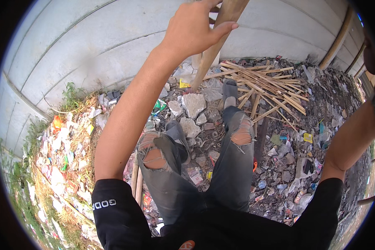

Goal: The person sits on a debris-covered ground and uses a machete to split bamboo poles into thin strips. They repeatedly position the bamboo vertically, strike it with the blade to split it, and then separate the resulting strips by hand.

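The left hand point(193, 29) has its grip around a wooden post point(210, 56), thumb laid across the near face and fingers passing behind it; how hard it squeezes cannot be told. The post thus lies directly in the grip, on the hand's 3 o'clock side, its long axis slanting from 1 o'clock, where the upper end leaves the view, down to 7 o'clock. Its narrow-looking foot comes down among the rubble at about 6 o'clock from the hand; whether it bears on the ground or hangs just above is unclear. The left hand is plainly the nearer one: the right hand point(371, 62) is well apart, about 3 o'clock from the post, in the dark rim, too shaded to tell whether it is closed or holds anything. Just below the foot, at 6 o'clock, sits a concrete chunk point(193, 105). At 4 o'clock from the left grip a heap of sticks point(275, 89) lies crisscrossed, its near edge beside the right shoe point(230, 91); the left shoe point(179, 139) stands lower, near 6 o'clock. Farther off, a pale panel wall point(112, 54) curves behind the post from 9 to 3 o'clock, weeds point(71, 96) grow toward 8 o'clock, and litter point(283, 166) spreads toward 5 o'clock.
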Demonstrator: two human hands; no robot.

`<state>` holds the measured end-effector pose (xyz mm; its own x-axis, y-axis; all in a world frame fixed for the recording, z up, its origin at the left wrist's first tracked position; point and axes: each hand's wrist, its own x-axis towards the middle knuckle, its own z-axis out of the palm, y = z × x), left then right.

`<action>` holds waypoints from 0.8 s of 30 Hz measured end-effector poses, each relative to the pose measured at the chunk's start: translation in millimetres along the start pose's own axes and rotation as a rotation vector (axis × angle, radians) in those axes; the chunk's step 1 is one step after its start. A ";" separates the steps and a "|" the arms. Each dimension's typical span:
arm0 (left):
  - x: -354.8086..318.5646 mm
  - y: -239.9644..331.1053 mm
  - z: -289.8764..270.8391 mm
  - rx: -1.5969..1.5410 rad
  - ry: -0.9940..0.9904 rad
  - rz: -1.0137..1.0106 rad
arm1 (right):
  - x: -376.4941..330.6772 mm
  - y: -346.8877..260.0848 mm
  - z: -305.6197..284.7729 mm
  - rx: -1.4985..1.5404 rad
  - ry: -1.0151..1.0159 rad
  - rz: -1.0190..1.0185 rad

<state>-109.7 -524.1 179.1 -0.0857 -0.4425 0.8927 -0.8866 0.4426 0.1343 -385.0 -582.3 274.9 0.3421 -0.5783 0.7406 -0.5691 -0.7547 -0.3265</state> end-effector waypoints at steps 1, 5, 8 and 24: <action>-43.2 -27.1 -9.1 0.194 -0.274 -0.276 | -3.0 8.3 42.6 0.036 -0.032 0.047; -149.4 -98.0 -30.2 0.215 -0.311 -0.652 | -0.7 31.8 84.3 -0.027 -0.042 0.070; -142.9 -99.3 -54.7 0.151 -0.113 -0.653 | -3.2 69.6 81.8 -0.035 -0.064 -0.126; 147.6 -12.6 -145.4 0.825 0.285 0.524 | 7.8 17.6 79.8 0.101 0.148 -0.345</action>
<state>-45.2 -481.6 371.7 -0.5372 -0.0974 0.8378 -0.8149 -0.1966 -0.5453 -332.6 -624.8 228.1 0.3849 -0.2394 0.8913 -0.3600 -0.9282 -0.0939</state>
